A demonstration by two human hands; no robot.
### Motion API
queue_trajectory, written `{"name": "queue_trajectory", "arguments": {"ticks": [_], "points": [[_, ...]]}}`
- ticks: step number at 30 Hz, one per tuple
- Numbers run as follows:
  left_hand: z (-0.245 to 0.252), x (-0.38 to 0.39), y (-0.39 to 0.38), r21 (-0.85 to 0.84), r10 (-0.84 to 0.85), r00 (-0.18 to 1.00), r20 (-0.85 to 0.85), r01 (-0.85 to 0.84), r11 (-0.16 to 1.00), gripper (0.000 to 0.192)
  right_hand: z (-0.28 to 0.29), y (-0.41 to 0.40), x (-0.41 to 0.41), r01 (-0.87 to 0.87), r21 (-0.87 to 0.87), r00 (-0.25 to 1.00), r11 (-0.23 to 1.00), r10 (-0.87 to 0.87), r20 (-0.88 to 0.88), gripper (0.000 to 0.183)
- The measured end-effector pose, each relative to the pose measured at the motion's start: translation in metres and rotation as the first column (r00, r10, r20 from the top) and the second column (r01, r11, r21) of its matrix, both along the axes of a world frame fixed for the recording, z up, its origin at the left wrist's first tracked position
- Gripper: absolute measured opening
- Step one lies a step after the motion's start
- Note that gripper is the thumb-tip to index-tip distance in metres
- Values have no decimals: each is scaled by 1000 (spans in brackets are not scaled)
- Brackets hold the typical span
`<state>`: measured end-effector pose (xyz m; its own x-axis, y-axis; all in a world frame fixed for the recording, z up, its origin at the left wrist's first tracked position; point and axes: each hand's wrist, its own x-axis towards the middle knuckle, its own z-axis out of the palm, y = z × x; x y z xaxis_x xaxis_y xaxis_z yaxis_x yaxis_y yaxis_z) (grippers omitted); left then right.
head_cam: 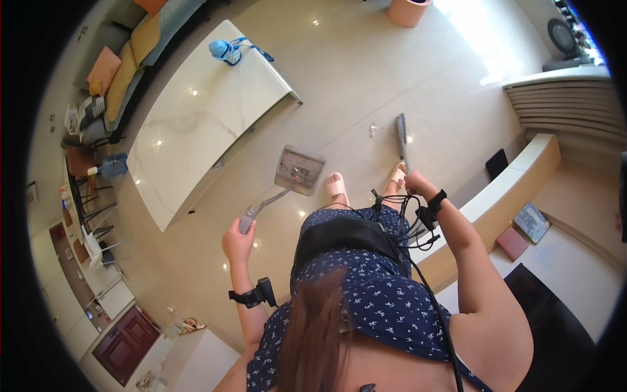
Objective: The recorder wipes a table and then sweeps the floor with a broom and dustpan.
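My left hand (239,241) grips the grey handle of a long-handled dustpan (300,170), whose pan lies left of my feet with a little debris in it. In my right hand (420,184) is the grey handle of a broom (402,134); its narrow head is beyond my right foot. A small patch of light-coloured debris (373,129) lies on the tiled floor just left of the broom head, apart from it. Both feet wear pale slide sandals (336,187).
A marble-topped table (196,122) with a blue water bottle (225,52) stands at left, a sofa (128,73) behind it. A low white-topped cabinet (494,186) runs along my right. A pink pot (409,13) stands ahead.
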<state>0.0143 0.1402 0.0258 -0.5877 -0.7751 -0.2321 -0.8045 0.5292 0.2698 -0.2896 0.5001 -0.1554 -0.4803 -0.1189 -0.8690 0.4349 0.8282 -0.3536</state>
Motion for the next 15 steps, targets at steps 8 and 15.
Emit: {"name": "queue_trajectory", "arguments": {"ticks": [8, 15], "points": [[-13, 20, -21, 48, -65, 997, 34, 64, 997, 29, -31, -35, 46, -253, -100, 967, 962, 252, -31, 38], [-11, 23, -34, 65, -60, 997, 39, 57, 996, 29, -61, -38, 59, -480, -93, 874, 873, 484, 33, 28]]}}
